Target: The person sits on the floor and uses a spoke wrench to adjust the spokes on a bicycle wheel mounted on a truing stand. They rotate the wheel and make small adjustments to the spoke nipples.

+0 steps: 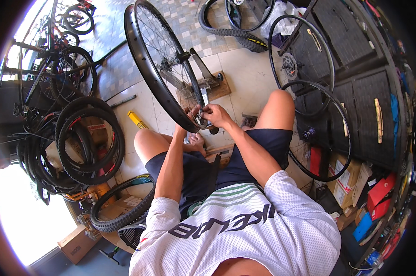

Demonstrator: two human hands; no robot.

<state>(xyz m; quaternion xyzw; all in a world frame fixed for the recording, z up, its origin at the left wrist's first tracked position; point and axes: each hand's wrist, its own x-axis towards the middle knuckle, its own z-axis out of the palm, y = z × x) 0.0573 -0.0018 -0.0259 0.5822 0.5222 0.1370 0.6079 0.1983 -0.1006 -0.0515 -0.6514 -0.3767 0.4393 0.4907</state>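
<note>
A seated person is working at a black-rimmed spoked wheel, which is sitting in a metal stand and rising toward 11 o'clock from the hands. The right hand is pinching at the wheel's near end, meeting the curled, partly hidden left hand; whether either is gripping something small, one cannot tell. A yellow box is lying at 9 o'clock.

Relative to the fingers: yellow box to the left; stacked black tyres farther left; knobby tyre ahead, slightly right; dark cabinets well right; cardboard box far back-left.
</note>
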